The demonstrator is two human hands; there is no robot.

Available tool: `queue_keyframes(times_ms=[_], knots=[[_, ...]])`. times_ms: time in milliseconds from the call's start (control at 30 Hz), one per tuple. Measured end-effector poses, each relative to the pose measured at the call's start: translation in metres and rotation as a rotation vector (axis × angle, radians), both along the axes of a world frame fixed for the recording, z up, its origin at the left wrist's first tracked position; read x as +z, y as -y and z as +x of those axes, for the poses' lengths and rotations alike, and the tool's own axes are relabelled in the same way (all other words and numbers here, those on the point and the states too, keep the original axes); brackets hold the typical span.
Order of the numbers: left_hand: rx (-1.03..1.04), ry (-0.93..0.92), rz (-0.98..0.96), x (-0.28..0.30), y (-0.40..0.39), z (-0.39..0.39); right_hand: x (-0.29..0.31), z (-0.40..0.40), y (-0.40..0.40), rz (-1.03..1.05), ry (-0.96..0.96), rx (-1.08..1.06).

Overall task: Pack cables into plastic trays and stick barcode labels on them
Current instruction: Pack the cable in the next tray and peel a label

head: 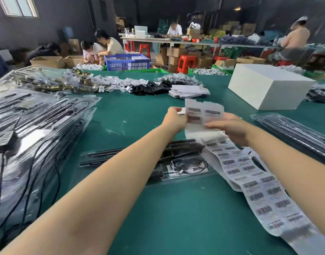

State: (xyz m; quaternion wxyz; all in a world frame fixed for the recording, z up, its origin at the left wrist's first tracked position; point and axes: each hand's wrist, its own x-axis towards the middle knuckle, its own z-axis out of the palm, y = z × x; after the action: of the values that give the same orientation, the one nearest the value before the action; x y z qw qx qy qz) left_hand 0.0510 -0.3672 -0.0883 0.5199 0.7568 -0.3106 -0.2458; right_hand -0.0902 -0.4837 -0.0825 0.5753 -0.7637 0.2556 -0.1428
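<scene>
- The green table [158,208] carries a clear plastic tray [176,162] with black cables, lying under both forearms, nearer than the hands.
- A long label strip [259,190] trails from the hands across the tray's right end.
- The left hand [174,119] pinches the strip's raised end.
- The right hand [231,127] grips that raised end beside it, fingers curled on the sheet.

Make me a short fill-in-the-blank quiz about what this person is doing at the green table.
1. Both hands hold a strip of ____ labels.
2. The filled plastic tray lies under the person's ____ forearm.
3. The white box stands on the ____ side of the table.

Missing words: barcode; left; right
</scene>
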Motion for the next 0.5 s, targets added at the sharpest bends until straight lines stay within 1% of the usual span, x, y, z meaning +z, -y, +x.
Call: queue_keyframes(times_ms=[133,167,267,300,433,500], knots=[[0.032,-0.127,-0.163,-0.005,0.008,-0.004,-0.007,0.005,0.0,-0.021,0.131,-0.107],[0.063,-0.11,-0.189,-0.007,0.008,-0.004,-0.009,0.005,0.003,-0.003,0.133,-0.097],[0.107,0.123,-0.164,-0.016,0.008,-0.002,-0.013,0.002,0.007,-0.059,0.042,0.061],[0.093,0.202,-0.155,-0.018,0.007,-0.001,-0.015,0.002,0.009,-0.08,0.031,0.068],[-0.009,0.594,-0.094,-0.027,0.005,-0.002,-0.024,0.008,0.016,-0.131,0.035,-0.07],[-0.075,0.676,-0.081,-0.025,0.001,-0.004,-0.025,0.009,0.014,-0.152,0.034,-0.08]])
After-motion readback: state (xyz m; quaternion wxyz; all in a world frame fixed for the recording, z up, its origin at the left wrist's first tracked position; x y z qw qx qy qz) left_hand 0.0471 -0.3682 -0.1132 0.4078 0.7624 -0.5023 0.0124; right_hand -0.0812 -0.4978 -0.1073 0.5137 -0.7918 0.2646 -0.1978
